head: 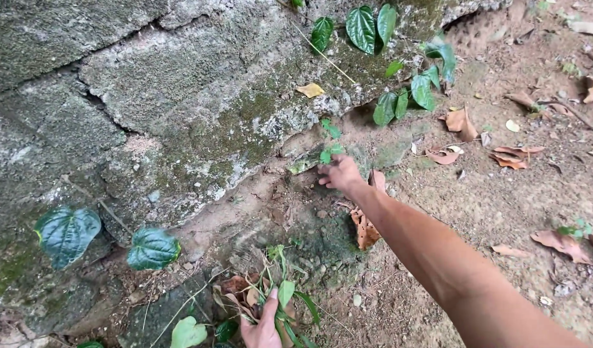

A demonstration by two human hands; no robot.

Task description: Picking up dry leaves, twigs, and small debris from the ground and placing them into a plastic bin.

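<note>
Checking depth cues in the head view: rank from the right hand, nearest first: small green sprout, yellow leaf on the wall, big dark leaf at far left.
From the right hand:
1. Small green sprout, at the fingertips, just above.
2. Yellow leaf, higher up on the wall.
3. Big dark leaf, far left, low on the wall.

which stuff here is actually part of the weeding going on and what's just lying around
In the job:
- right hand reaching to the small green weed at the wall's foot
- left hand gripping a bunch of pulled weeds

Just lying about:
- heart-shaped vine leaves on the stone wall
- dry brown leaves on the dirt
- yellow leaf
</note>
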